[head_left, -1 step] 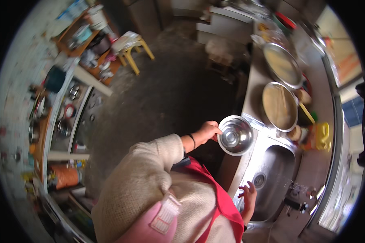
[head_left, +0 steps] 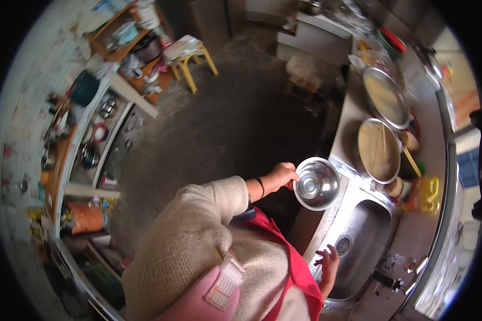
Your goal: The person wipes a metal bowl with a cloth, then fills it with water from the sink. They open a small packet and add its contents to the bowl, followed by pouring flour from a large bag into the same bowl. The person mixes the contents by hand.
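Note:
My left hand [head_left: 285,175] grips the rim of a shiny steel bowl [head_left: 317,183], with the fingers closed on its left side. The bowl is tilted so its inside faces up toward me, beside the counter edge. Nothing solid shows inside it. My right hand [head_left: 328,264] hovers at the near-left edge of the steel sink [head_left: 367,235], its fingers spread and holding nothing. A round drain [head_left: 343,245] shows in the sink. The tap [head_left: 388,280] stands at the sink's right side, with some water splash near it.
Along the counter past the sink stand a large pan with chopsticks [head_left: 379,151], another wide pan [head_left: 385,98] and a yellow jug [head_left: 426,193]. A yellow-legged stool [head_left: 190,63] is on the floor far left; shelves with pots [head_left: 89,155] line the left wall.
My view has shifted slightly, so the surroundings sit further right. My left hand keeps hold of the bowl, and my right hand stays by the sink edge. The splash near the tap looks smaller.

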A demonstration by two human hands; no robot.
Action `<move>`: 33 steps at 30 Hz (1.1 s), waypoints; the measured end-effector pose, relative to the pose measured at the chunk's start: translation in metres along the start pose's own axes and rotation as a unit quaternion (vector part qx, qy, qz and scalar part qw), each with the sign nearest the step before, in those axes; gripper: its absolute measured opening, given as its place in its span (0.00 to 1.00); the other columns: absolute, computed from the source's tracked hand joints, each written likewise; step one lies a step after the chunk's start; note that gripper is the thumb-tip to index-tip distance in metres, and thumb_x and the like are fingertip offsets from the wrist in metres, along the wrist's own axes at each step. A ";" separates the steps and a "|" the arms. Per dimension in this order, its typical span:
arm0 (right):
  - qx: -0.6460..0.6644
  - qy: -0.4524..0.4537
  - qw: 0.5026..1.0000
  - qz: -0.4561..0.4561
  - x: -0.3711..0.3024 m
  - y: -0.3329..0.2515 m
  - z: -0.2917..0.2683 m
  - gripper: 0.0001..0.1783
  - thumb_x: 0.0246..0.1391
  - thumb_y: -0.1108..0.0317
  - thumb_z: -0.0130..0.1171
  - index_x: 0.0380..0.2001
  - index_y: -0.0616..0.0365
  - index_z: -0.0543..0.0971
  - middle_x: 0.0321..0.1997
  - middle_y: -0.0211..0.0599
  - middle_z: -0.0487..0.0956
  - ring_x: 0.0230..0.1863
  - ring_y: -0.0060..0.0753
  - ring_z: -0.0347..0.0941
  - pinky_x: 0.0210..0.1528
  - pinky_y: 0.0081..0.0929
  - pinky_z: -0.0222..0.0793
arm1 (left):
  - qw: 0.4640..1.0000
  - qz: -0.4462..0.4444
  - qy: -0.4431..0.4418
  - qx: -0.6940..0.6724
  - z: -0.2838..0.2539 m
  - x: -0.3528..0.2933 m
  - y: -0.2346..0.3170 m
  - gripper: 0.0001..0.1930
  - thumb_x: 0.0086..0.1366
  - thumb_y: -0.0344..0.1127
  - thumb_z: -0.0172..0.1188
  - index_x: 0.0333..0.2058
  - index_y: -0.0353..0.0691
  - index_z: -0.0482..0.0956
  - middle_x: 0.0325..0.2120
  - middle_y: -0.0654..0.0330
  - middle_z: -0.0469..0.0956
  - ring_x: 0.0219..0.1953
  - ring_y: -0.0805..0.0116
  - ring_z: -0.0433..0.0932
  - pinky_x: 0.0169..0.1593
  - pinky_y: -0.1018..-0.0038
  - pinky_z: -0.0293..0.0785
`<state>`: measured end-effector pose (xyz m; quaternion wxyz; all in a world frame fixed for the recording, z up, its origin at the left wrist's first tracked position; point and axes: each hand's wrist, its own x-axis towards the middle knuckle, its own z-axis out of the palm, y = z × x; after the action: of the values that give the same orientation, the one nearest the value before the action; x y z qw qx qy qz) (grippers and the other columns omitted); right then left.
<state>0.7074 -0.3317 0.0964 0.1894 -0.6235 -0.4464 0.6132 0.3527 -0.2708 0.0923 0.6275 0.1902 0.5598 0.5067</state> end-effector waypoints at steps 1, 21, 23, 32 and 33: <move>-0.013 -0.005 1.000 0.016 -0.002 0.001 0.005 0.21 0.52 0.73 0.44 0.50 0.68 0.62 0.29 0.49 0.77 0.12 0.28 0.69 0.14 0.22 0.65 | 1.000 0.006 0.009 -0.007 -0.008 -0.013 -0.004 0.06 0.47 0.27 0.59 0.24 0.36 0.69 0.17 0.57 0.73 0.17 0.67 0.74 0.20 0.73 0.73; -0.202 -0.185 0.956 -0.100 -0.023 -0.048 0.135 0.23 0.48 0.67 0.47 0.48 0.67 0.65 0.27 0.43 0.76 0.12 0.26 0.68 0.12 0.19 0.63 | 0.936 0.088 0.274 -0.201 -0.216 -0.249 -0.079 0.07 0.47 0.27 0.58 0.21 0.37 0.67 0.15 0.58 0.70 0.16 0.66 0.72 0.21 0.71 0.70; -0.217 -0.194 0.953 -0.084 -0.035 -0.044 0.151 0.22 0.47 0.70 0.46 0.46 0.71 0.65 0.26 0.44 0.76 0.13 0.28 0.70 0.13 0.20 0.65 | 0.932 0.103 0.287 -0.198 -0.236 -0.253 -0.078 0.06 0.47 0.26 0.58 0.22 0.36 0.68 0.15 0.57 0.70 0.15 0.66 0.71 0.20 0.72 0.69; -0.290 -0.245 0.920 -0.093 -0.064 -0.079 0.352 0.23 0.47 0.72 0.45 0.48 0.70 0.64 0.29 0.48 0.77 0.12 0.27 0.69 0.16 0.20 0.66 | 0.909 0.107 0.338 -0.221 -0.395 -0.332 -0.084 0.07 0.46 0.27 0.59 0.23 0.36 0.68 0.13 0.60 0.69 0.14 0.68 0.71 0.20 0.72 0.70; -0.297 -0.264 0.913 -0.092 -0.067 -0.081 0.384 0.22 0.48 0.72 0.46 0.48 0.70 0.64 0.29 0.48 0.77 0.12 0.27 0.69 0.16 0.20 0.66 | 0.909 0.112 0.341 -0.213 -0.420 -0.347 -0.089 0.08 0.46 0.27 0.59 0.24 0.36 0.68 0.15 0.58 0.69 0.16 0.67 0.72 0.22 0.71 0.72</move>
<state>0.3323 -0.4609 0.1320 -0.0731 -0.4229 -0.6969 0.5746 0.0627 -0.7399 0.0710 0.3631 -0.0709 0.5930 0.7152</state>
